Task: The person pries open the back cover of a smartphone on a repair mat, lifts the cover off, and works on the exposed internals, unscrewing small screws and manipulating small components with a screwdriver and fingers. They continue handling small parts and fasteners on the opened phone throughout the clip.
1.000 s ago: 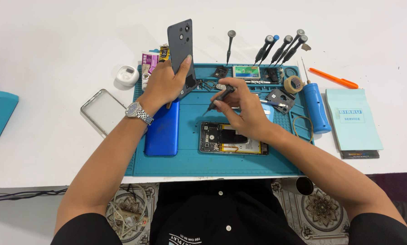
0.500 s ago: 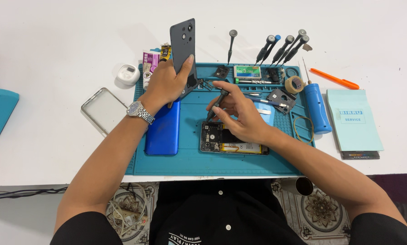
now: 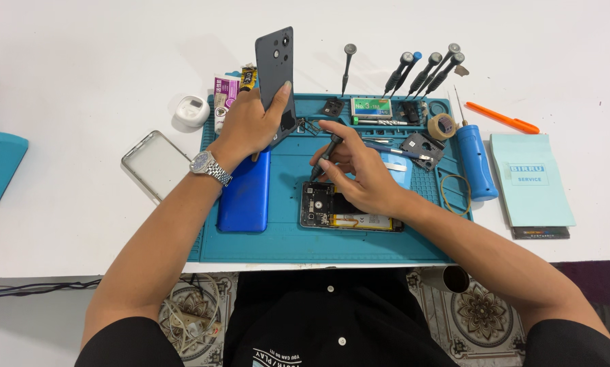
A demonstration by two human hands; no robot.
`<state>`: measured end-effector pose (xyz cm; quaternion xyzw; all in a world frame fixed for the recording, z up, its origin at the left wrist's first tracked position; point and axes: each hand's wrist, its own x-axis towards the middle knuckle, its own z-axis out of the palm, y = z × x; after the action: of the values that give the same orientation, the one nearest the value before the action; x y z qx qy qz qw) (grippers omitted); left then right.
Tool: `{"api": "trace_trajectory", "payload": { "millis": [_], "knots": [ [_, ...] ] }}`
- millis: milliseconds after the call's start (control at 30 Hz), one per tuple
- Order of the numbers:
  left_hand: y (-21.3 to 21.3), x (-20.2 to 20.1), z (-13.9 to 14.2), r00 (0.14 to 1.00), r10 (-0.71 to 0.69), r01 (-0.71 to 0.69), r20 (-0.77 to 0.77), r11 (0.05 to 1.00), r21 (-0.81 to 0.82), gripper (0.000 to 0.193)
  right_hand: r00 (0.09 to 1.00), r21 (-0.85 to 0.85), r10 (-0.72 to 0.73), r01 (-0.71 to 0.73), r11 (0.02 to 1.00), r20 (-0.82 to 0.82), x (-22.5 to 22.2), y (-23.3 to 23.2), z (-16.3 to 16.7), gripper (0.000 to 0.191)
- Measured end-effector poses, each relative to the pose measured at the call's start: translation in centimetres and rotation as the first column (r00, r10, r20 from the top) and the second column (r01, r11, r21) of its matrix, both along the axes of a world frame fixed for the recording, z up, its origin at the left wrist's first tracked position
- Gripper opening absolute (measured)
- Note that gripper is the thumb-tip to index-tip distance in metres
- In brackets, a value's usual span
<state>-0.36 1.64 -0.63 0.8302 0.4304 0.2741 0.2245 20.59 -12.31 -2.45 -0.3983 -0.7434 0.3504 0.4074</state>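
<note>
Head view: left hand point(image 3: 250, 126) grasps a dark grey phone back cover point(image 3: 276, 71), raised upright at 11 o'clock over the teal mat point(image 3: 284, 238). Right hand point(image 3: 359, 173) grips a screwdriver point(image 3: 325, 156), tip down at the opened phone point(image 3: 346, 207), which lies at mat centre. A blue phone point(image 3: 245, 194) lies at 9 o'clock of it.

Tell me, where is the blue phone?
In the head view, the blue phone lies face down on the mat's left side, under the left wrist, left of the opened phone.

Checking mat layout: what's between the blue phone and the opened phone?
Head view: only bare teal mat lies between the blue phone and the opened phone.
</note>
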Motion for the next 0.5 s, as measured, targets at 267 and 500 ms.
{"api": "trace_trajectory", "payload": {
  "millis": [267, 500],
  "knots": [
    [-0.15, 0.04, 0.16, 1.000, 0.014, -0.014, 0.001, 0.999, -0.031, 0.065, 1.000, -0.008, 0.000, 0.000, 1.000, -0.007, 0.13, -0.06, 0.14, 0.058],
    [-0.01, 0.02, -0.08, 1.000, 0.017, -0.017, -0.002, 1.000, -0.009, 0.066, 1.000, 0.026, 0.002, -0.003, 1.000, 0.014, 0.22, -0.03, -0.09, 0.058]
  ]
}}
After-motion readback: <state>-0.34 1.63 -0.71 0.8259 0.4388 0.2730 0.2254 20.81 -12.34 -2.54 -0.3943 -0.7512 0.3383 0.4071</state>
